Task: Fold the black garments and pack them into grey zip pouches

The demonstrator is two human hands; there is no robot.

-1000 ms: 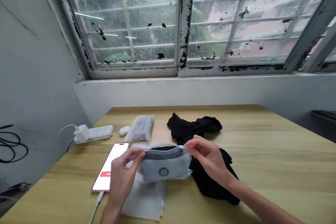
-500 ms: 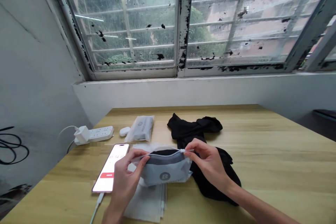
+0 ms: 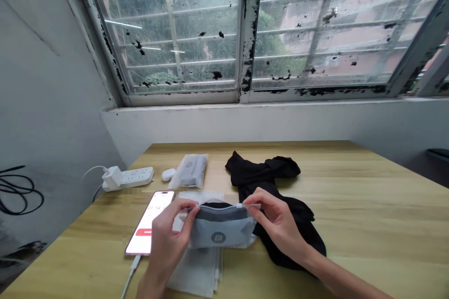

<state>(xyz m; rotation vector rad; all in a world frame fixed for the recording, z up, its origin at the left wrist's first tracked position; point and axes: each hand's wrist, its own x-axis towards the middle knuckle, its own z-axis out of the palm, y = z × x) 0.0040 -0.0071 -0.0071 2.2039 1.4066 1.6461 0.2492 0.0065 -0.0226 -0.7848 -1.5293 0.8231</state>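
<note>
A grey zip pouch (image 3: 219, 229) with a round logo is held just above the wooden table (image 3: 368, 205), with dark cloth showing at its mouth. My left hand (image 3: 171, 236) pinches its left end. My right hand (image 3: 278, 226) pinches the white slider at the right end of the zip. Under the pouch lies a stack of flat frosted bags (image 3: 196, 273). Black garments (image 3: 270, 177) lie behind and to the right of my right hand.
A phone (image 3: 149, 224) with a lit screen and a cable lies at the left. Behind it sit a white power strip (image 3: 128, 177) with a plugged-in charger, a small white earbud case (image 3: 168, 174) and another packed pouch (image 3: 192, 171). A wall and window close off the far side.
The pouch has sunk a little lower toward the table. My right hand's pinch on the slider has shifted slightly left along the zip. My left hand holds its grip.
</note>
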